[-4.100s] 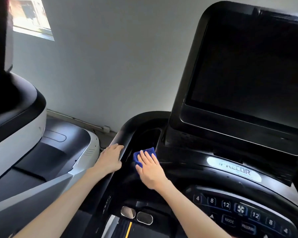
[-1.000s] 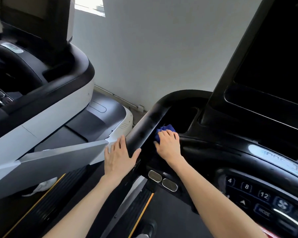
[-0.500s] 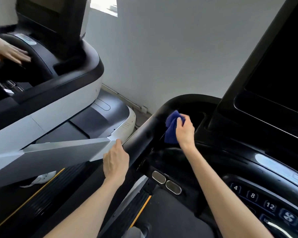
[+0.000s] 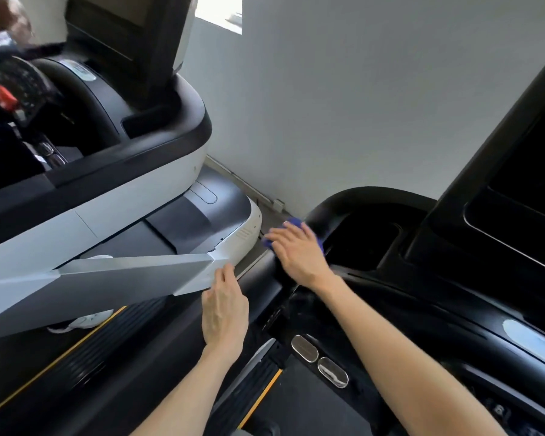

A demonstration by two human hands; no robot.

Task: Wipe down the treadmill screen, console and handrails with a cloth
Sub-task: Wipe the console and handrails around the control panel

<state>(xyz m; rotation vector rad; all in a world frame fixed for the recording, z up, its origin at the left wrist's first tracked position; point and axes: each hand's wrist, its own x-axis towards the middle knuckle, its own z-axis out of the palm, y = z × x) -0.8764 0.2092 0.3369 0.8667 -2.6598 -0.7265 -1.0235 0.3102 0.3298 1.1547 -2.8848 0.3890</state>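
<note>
We log the right hand (image 4: 299, 251) lying flat, fingers spread, pressing the blue cloth (image 4: 291, 222) onto the curved front corner of the black handrail (image 4: 265, 280). The left hand (image 4: 225, 309) rests on the same rail nearer us, fingers fairly straight, holding nothing. Just beside the cloth sits the storage recess (image 4: 375, 243); it is too dark for us to tell its contents. The screen (image 4: 529, 184) rises at right.

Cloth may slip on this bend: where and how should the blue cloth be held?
Hold the blue cloth by its middle, from above, right hand spread over it. It drapes the rounded handrail bend, only edges showing, so a palm-down wrap probably lets it conform.
</note>
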